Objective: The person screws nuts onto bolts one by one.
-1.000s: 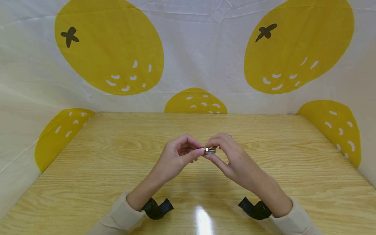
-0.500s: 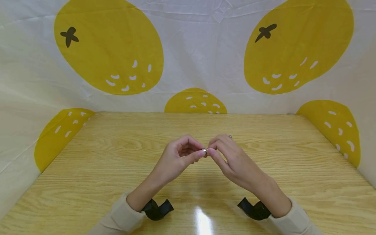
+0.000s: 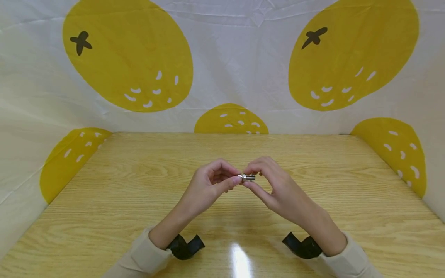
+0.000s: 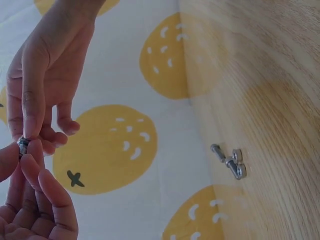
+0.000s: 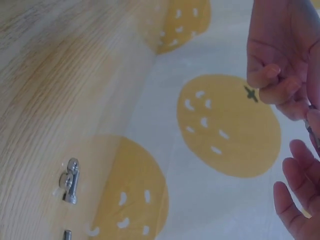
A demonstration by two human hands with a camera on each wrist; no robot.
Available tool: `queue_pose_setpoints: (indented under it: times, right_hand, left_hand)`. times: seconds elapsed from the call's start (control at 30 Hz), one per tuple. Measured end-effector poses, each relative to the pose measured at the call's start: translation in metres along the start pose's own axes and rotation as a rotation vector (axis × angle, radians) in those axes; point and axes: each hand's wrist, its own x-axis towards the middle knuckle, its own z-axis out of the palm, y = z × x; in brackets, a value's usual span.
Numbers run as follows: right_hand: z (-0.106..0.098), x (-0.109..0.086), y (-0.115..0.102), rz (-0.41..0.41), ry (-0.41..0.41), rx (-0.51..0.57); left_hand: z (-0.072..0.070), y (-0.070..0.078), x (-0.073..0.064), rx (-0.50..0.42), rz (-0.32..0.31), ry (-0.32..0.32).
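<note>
Silver metal, a slim bolt (image 3: pixel 252 178) with a faceted nut (image 3: pixel 245 178) sits above the middle of the table (image 3: pixel 146 193), its end pointing right. The left hand (image 3: pixel 207 187) pinches it between thumb and finger; the right hand (image 3: pixel 280 190) curves about the nut, though whether its fingertips grip I cannot tell. Loose bolts and nuts (image 4: pixel 218 153) lie on the grained wood, which stretches wide to white cloth (image 3: pixel 240 61) at the far, left and right edges. Half a second ago the right thumb covered the bolt's end, which now shows.
</note>
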Motion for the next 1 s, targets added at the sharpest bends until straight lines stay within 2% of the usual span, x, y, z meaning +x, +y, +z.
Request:
queue_pose_setpoints:
  times: [0.1,0.3,0.57,0.7,0.87,1.0]
  right_hand:
    - [-0.0002,0.0002,-0.0002,-0.011,0.006,-0.002]
    - [0.0002,-0.0003,0.0000,0.026,-0.032,-0.028]
    - [0.0075,-0.0022,0.0026,-0.008,0.023,-0.028]
    - [0.0070,-0.0029,0.0024,0.024,0.034,-0.040]
    - [0.0012,-0.0036,0.0005,0.085,-0.004,-0.037]
    - [0.0002,-0.0015,-0.0001,0.025,-0.014,-0.012]
  left_hand:
    - [0.0001,-0.0003,0.0001,-0.002,0.009,-0.004]
    - [0.0006,0.0001,0.0000,-0.002,-0.004,-0.003]
    - [0.0030,0.0010,-0.0007,0.012,-0.012,-0.011]
    - [0.0030,0.0002,-0.0008,0.018,-0.011,-0.021]
    - [0.0016,-0.0010,-0.0006,0.024,-0.006,-0.010]
    - [0.0007,-0.0017,0.0001,0.024,-0.001,-0.001]
